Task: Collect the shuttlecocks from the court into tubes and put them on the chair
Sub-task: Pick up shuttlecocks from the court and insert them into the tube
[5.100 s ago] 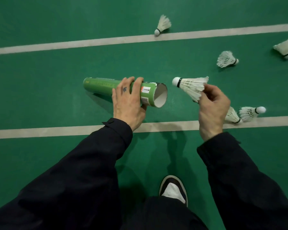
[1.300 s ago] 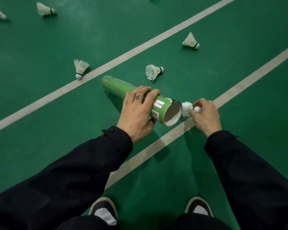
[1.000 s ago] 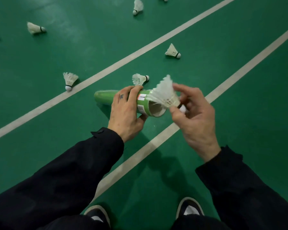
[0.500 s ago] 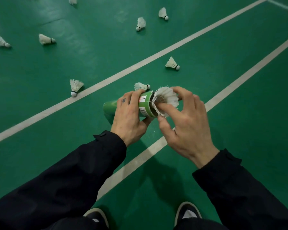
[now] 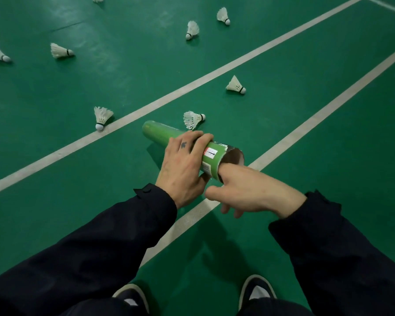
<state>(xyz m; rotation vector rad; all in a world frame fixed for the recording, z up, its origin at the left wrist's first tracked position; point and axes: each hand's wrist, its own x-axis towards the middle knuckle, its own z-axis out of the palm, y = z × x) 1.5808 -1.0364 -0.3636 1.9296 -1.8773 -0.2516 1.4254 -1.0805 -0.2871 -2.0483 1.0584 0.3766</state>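
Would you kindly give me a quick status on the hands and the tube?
Left hand grips green tube. Right hand has a finger inside the tube's open end. Nearest loose shuttlecock lies just beyond the tube. Nothing in the way.

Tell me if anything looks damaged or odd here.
The green cardboard tube, gripped by the left hand, has a ragged, torn label edge at its open mouth. The white feather shuttlecock beside it looks frayed.
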